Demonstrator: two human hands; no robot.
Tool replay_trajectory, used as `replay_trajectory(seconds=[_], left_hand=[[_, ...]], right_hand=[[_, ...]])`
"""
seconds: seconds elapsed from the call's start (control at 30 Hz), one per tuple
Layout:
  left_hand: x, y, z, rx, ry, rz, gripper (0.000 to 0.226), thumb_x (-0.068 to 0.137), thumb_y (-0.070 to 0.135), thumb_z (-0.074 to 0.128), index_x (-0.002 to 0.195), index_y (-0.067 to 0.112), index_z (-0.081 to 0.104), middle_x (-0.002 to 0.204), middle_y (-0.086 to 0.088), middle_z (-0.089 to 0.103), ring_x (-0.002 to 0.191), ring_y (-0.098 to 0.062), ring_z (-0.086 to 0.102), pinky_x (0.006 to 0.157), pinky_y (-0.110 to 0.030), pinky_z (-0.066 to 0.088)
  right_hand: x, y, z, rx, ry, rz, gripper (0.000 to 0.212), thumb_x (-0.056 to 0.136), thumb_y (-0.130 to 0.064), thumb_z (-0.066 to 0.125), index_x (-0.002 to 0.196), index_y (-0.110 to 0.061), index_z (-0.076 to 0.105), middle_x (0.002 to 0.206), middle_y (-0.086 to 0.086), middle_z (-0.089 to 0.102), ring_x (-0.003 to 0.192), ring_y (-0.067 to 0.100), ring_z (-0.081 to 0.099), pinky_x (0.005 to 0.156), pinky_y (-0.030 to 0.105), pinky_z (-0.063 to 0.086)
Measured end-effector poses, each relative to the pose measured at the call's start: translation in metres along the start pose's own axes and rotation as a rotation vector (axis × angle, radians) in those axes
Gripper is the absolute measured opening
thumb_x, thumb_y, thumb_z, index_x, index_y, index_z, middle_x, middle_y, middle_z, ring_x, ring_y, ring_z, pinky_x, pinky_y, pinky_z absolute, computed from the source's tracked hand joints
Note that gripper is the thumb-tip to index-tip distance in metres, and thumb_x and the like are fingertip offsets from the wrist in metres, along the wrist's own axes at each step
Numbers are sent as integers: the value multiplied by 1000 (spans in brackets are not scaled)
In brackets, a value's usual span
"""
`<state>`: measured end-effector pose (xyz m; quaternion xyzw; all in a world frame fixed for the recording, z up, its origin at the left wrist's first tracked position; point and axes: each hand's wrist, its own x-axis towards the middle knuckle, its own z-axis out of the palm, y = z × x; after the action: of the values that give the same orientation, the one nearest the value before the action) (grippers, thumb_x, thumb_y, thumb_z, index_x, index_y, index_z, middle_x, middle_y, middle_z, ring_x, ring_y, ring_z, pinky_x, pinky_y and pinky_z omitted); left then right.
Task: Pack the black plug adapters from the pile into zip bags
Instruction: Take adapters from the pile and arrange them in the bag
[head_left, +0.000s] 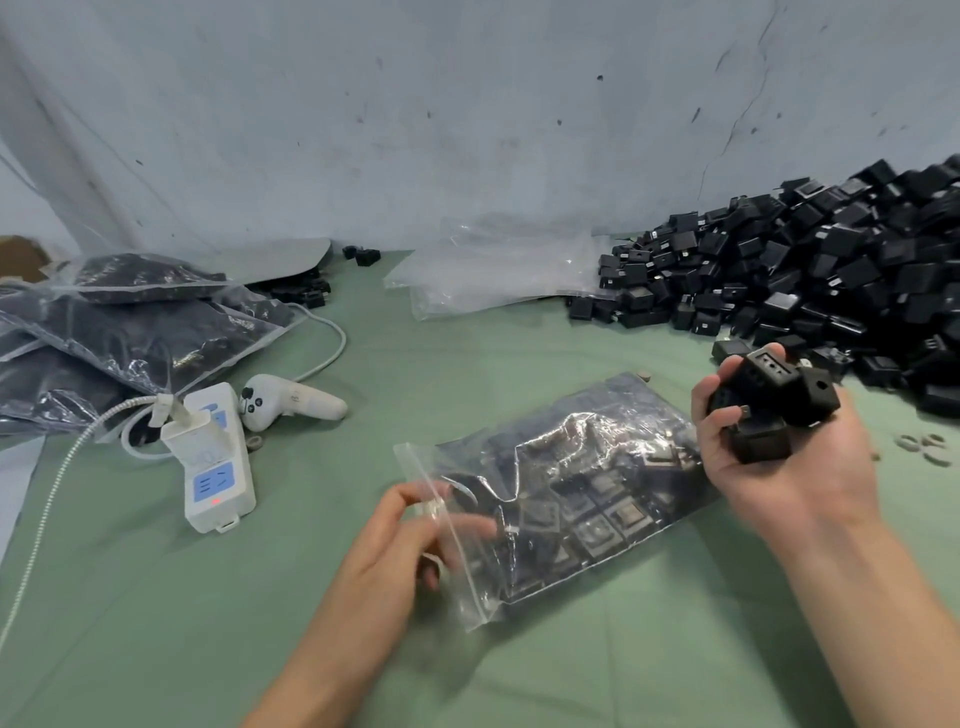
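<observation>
A clear zip bag (566, 493), partly filled with black plug adapters, lies on the green table in front of me with its mouth toward the left. My left hand (400, 530) pinches the bag's zip edge and holds the mouth apart. Just right of the bag, my right hand (769, 447) is raised and grips a handful of black plug adapters (774, 400). The big pile of black adapters (810, 280) heaps up at the far right against the wall.
Filled zip bags (135, 332) are stacked at the left. A white power strip (215, 457) with a cable and a white handheld controller (291, 400) lie left of centre. Empty clear bags (493, 275) lie at the back. Small rings (919, 447) sit at the right.
</observation>
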<state>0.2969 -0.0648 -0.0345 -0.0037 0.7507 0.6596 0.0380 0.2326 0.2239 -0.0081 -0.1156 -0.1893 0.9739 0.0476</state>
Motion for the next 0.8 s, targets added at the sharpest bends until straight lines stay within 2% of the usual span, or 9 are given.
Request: replay_trajectory(seconds=[0.07, 0.13, 0.3, 0.43, 0.47, 0.5, 0.6, 0.67, 0.8], left_hand=[[5, 4, 4, -147, 23, -88, 36, 93, 43, 52, 112, 13, 48, 101, -9, 77, 48, -14, 52, 45, -23, 40], [6, 7, 12, -115, -20, -104, 47, 88, 53, 51, 108, 11, 47, 103, -5, 77, 40, -12, 45, 38, -22, 37], [3, 10, 23, -150, -114, -157, 12, 105, 16, 40, 95, 9, 37, 99, -10, 77, 31, -8, 31, 33, -19, 28], [6, 11, 14, -136, -178, -220, 38, 103, 11, 36, 83, 1, 67, 61, -24, 64, 31, -10, 22, 33, -17, 22], [6, 12, 14, -127, -204, -242, 41, 102, 10, 36, 81, 2, 71, 61, -29, 61, 32, -10, 20, 35, -18, 20], [5, 13, 15, -155, -234, -265, 37, 100, 10, 37, 80, 6, 67, 75, -34, 65, 33, -10, 20, 37, -19, 17], [3, 19, 15, -295, -333, -301, 8, 97, 12, 41, 90, 15, 37, 120, -13, 71, 33, -6, 27, 41, -24, 11], [3, 21, 6, -255, -228, -274, 16, 96, 24, 50, 99, 9, 43, 115, -7, 73, 32, -6, 28, 38, -20, 15], [-3, 23, -10, 196, 496, 131, 9, 97, 33, 56, 94, 28, 63, 83, 21, 71, 47, -3, 51, 45, -16, 39]], right_hand=[[-1, 1, 3, -8, -6, 3, 29, 95, -36, 46, 85, -29, 72, 99, -3, 68, 89, 19, 64, 56, 17, 47], [-2, 4, 7, -22, -17, 12, 30, 94, -36, 45, 85, -29, 72, 98, -3, 67, 88, 19, 64, 55, 17, 47], [-9, 18, 20, -86, -33, 70, 34, 94, -38, 47, 77, -28, 75, 93, -1, 68, 82, 21, 66, 50, 19, 47], [-16, 31, 30, -136, -40, 137, 36, 94, -39, 48, 75, -26, 76, 93, 2, 70, 78, 23, 67, 47, 21, 47], [-18, 35, 32, -141, -44, 151, 37, 94, -39, 48, 75, -25, 76, 93, 2, 70, 76, 24, 68, 47, 22, 48], [-20, 38, 34, -146, -48, 163, 37, 94, -39, 47, 76, -25, 76, 93, 3, 70, 76, 24, 68, 49, 22, 50], [-26, 48, 38, -145, -45, 200, 33, 94, -36, 49, 82, -22, 76, 95, 5, 71, 76, 25, 70, 51, 25, 54], [-31, 56, 40, -140, -55, 254, 32, 94, -38, 51, 80, -23, 76, 94, 4, 71, 77, 25, 70, 49, 24, 53], [-41, 70, 45, -253, -96, 332, 35, 92, -41, 52, 75, -23, 76, 91, 5, 71, 72, 24, 68, 42, 21, 44]])
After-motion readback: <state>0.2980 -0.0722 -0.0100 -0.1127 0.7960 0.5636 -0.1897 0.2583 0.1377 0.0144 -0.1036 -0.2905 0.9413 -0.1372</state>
